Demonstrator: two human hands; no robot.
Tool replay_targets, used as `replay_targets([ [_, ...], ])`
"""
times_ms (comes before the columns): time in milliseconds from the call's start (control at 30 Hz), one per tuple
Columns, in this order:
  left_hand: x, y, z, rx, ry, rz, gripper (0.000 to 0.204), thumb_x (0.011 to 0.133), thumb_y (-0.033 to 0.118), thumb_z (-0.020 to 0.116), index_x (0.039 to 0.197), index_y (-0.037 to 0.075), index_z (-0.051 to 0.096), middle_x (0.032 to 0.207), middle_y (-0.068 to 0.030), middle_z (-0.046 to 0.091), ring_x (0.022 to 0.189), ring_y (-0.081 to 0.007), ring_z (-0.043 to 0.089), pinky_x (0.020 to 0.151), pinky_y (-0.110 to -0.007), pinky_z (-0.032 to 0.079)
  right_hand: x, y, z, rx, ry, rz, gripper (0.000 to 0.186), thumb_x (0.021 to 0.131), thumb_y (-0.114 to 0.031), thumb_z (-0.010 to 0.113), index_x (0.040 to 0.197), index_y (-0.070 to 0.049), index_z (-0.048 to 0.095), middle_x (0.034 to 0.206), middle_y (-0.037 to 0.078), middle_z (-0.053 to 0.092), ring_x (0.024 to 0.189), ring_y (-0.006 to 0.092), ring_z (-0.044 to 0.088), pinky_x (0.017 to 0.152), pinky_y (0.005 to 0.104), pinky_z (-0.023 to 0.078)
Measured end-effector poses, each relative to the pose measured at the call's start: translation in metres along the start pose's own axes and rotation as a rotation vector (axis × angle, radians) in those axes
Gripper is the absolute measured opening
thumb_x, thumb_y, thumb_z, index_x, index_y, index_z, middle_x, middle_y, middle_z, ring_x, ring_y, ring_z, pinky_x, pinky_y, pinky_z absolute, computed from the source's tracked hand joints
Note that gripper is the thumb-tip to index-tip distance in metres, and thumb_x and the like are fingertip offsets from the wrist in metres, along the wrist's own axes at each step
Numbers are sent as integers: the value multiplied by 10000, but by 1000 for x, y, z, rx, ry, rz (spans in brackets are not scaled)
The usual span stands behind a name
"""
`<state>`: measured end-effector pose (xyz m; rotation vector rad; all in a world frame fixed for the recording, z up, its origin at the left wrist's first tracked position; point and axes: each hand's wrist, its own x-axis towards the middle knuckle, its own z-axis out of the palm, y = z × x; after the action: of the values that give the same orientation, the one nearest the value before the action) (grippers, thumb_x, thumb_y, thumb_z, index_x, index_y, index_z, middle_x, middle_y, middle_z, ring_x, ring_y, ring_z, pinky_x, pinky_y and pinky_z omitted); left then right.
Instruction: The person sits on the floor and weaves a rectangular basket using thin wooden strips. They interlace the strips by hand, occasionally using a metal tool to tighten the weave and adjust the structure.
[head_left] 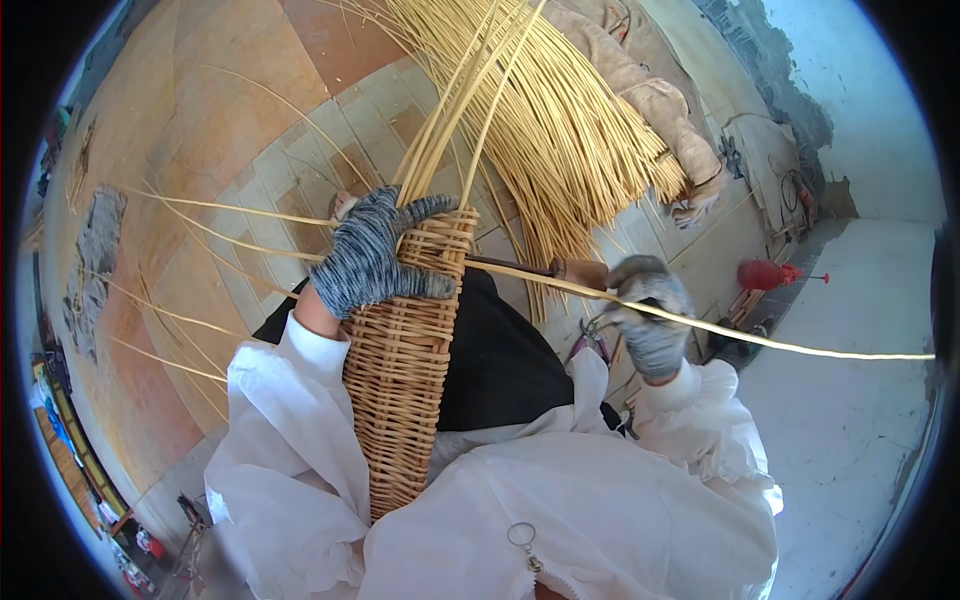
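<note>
A woven wicker basket (400, 400) rests upright against my lap, its narrow side toward me. My left hand (368, 255), in a grey knitted glove, grips its upper part, with two digits stretched across the weave. A tool with a wooden handle (578, 272) and a dark metal shaft sticks out of the basket's right edge. Just right of that handle, my right hand (652, 315), gloved and slightly blurred, is closed round a long pale wicker strand (800, 344). This strand runs from the basket's edge out to the far right. Upright wicker stakes (460, 105) rise from the basket's top.
A large bundle of wicker rods (560, 120) lies on the floor ahead, beside a rumpled brown cloth (660, 100). Loose strands (250, 213) fan out leftward from the basket. Purple-handled pliers (590, 345) lie below my right hand; a red bottle-like object (765, 275) is by the right wall.
</note>
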<state>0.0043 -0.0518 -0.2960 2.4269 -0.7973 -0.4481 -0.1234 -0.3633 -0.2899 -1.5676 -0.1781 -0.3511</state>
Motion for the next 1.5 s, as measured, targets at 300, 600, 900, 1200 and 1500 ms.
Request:
replay_targets([
  [300,0,-4,1,-102,-46,-73,935,508,551,855,1317,173,576,1266,-240,470,1226,-423,417,1097,-466,293,40,35,22,46,-440,-119,110,745,-66,736,740,-81,627,874,118,715,937,295,690,932,467,489],
  [600,-4,-7,4,-68,6,-40,898,527,501,867,1309,167,578,1259,-206,486,1213,-391,444,1093,-443,310,32,43,30,-176,-443,-266,94,760,-59,712,814,-73,636,878,99,708,903,280,693,942,441,485],
  [900,-4,2,1,-34,12,-20,932,509,559,854,1298,142,585,1210,-198,488,1179,-392,446,1060,-433,327,38,13,25,-379,-542,-183,172,690,-95,793,736,-73,629,862,105,698,902,318,680,841,421,523],
  [1200,-7,6,3,-67,7,-36,937,503,639,825,1313,239,577,1139,-212,510,1103,-389,483,984,-481,379,20,21,31,-110,-358,-120,201,674,-24,798,730,-68,611,850,96,714,856,300,690,800,406,539],
  [1500,-8,3,2,-130,-48,-135,929,494,513,876,1297,147,586,1268,-252,421,1242,-435,382,1126,-444,244,18,40,46,-246,-284,-326,163,694,27,773,710,-66,641,789,105,698,761,272,687,713,369,551],
])
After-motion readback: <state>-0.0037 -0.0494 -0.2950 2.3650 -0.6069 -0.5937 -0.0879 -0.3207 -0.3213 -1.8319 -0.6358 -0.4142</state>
